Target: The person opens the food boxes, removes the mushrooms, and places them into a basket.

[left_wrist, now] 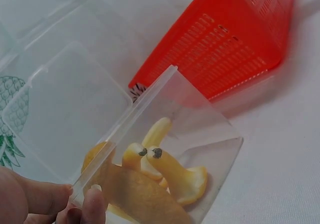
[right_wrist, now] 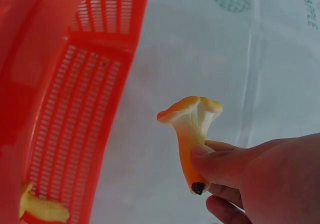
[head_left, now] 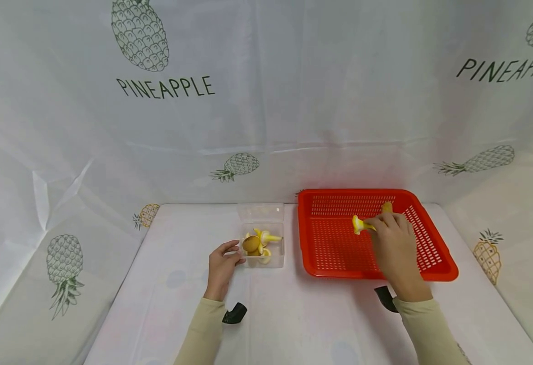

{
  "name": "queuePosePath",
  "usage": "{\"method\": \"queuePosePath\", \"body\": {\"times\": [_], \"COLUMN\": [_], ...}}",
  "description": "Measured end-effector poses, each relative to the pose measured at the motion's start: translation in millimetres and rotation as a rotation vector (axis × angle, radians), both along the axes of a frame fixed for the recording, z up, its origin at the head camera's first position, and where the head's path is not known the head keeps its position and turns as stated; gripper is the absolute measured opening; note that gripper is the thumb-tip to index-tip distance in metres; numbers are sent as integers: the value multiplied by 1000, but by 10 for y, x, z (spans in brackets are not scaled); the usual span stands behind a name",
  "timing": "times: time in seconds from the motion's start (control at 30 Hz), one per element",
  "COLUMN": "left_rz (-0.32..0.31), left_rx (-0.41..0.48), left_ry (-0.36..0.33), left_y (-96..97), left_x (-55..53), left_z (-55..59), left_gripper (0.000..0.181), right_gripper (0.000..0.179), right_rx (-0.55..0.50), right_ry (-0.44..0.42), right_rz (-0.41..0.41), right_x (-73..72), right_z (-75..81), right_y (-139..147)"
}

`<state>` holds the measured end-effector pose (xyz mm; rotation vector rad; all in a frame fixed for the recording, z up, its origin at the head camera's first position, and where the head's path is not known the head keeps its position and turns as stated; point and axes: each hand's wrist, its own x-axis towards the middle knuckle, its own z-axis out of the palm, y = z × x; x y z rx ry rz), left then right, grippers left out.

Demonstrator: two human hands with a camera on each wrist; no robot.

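Note:
My right hand (head_left: pixel 396 248) pinches a yellow mushroom (right_wrist: pixel 187 134) by its stem, over the red basket (head_left: pixel 309 238) in the head view. The mushroom has a flared, pale-ribbed cap and a dark stem tip. On the left, my left hand (head_left: pixel 223 266) grips the left wall of a clear plastic box (left_wrist: pixel 215 159), thumb and fingers at its rim. Several yellow mushrooms (left_wrist: pixel 182 179) and a brownish rounded piece (head_left: pixel 250 244) lie in the box. Its clear lid (head_left: pixel 261 212) is swung back. Another yellowish piece (right_wrist: pixel 47 209) lies in the basket, partly behind my right hand in the head view.
The box and basket stand side by side on a white-covered table (head_left: pixel 284 314). Behind them hangs a white sheet (head_left: pixel 294 101) printed with pineapples. A black wrist piece (head_left: pixel 235 313) sits by the left sleeve, another (head_left: pixel 386 299) by the right.

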<state>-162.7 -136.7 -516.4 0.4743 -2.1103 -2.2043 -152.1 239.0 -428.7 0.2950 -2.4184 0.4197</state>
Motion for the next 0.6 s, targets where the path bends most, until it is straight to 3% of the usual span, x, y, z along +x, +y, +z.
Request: {"method": "queuePosePath", "body": {"times": [0.4, 0.6], "left_rz": [16, 16], "left_rx": [-13, -21], "left_ry": [-10, -25], "left_y": [13, 10], "left_x": [-27, -22], "left_z": [-27, -24], "left_gripper": [34, 34], "right_gripper": [24, 25], "right_rx": [-45, -49], "right_ry": [-77, -96], "right_rz": [-75, -72], "right_x": [34, 41], "right_z": [-44, -59], "right_y": [300, 318]}}
